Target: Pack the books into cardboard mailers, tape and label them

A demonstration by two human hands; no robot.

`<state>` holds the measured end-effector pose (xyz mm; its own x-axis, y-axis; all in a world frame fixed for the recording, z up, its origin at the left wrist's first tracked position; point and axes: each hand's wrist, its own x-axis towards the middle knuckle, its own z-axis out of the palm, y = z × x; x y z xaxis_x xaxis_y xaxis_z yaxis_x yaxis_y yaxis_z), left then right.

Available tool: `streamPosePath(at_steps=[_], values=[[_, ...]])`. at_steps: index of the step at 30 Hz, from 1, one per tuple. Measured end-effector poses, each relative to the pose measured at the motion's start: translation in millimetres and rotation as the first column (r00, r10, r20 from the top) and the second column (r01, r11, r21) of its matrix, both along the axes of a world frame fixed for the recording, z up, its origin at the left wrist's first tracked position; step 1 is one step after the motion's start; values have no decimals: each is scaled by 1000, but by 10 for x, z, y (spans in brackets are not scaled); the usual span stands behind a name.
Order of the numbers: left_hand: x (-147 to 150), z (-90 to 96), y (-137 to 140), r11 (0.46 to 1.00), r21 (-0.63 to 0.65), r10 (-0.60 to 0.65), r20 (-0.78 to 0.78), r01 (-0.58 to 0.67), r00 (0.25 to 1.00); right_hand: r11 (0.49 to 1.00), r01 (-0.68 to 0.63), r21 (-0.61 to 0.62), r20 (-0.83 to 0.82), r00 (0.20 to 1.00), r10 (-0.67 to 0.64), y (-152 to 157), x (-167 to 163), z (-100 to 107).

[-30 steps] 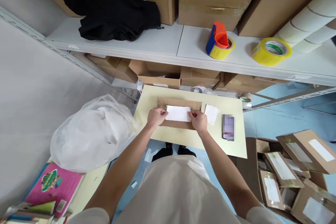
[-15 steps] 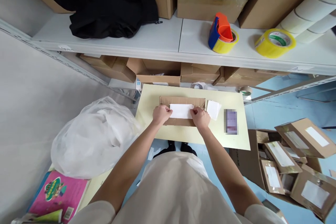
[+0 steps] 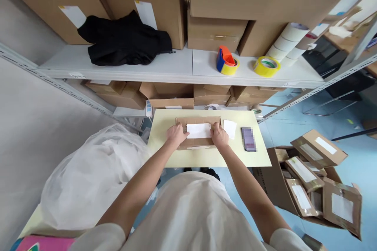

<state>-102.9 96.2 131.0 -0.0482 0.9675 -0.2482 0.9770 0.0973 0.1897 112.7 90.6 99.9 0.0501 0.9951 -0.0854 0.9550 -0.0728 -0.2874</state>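
A flat brown cardboard box (image 3: 182, 120) lies on the pale yellow table in front of me, a white label (image 3: 198, 130) on its top. My left hand (image 3: 176, 135) is closed around the box's left end, its thumb by the label's left edge. At the right end my right hand (image 3: 219, 135) is closed too, fingers bent over the box and thumb beside the label. A second white strip (image 3: 198, 148) shows along the near side of the box. Small white sheets (image 3: 229, 128) lie just right of my right hand.
The yellow table (image 3: 165, 160) also bears a blurred purple item (image 3: 249, 139). Behind it, a shelf (image 3: 173, 62) holds a black garment (image 3: 129, 43), a tape dispenser (image 3: 227, 62) and a yellow tape roll (image 3: 266, 66). A white plastic bag (image 3: 91, 180) bulges at left; an open carton (image 3: 273, 188) of packed boxes stands right.
My fingers have moved from pinching the label's ends to gripping the box's ends, with the label lying flat. The view has tilted upward, showing more of the shelf.
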Motion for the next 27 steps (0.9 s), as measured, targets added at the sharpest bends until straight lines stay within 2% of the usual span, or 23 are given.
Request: streamPosePath(at_steps=[2, 4, 6, 8, 9, 12, 16, 22, 27], values=[[-25, 7, -65, 991, 100, -94, 23, 91, 995, 992, -49, 120, -22, 998, 52, -81, 29, -22], [13, -24, -127, 945, 217, -258, 39, 244, 965, 971, -143, 189, -38, 988, 152, -147, 0, -43], [105, -92, -169, 872, 276, -429, 33, 405, 903, 948, -272, 164, -42, 959, 282, -182, -101, -57], [207, -184, -189, 817, 243, -544, 27, 522, 839, 922, -383, 59, -43, 922, 386, -187, -244, -66], [247, -233, -194, 806, 209, -570, 27, 553, 821, 909, -417, -5, -40, 908, 416, -183, -313, -70], [279, -355, -195, 828, 132, -553, 29, 545, 833, 887, -434, -155, 0, 898, 440, -167, -431, -74], [173, -420, -176, 883, 105, -462, 30, 457, 886, 898, -378, -226, 66, 914, 401, -178, -343, -66], [46, -414, -109, 925, 65, -375, 8, 373, 927, 943, -240, -230, 130, 953, 274, -209, -161, -28], [30, -394, -169, 955, 120, -274, -10, 273, 962, 974, -65, -217, 162, 982, 102, -231, -141, -65]])
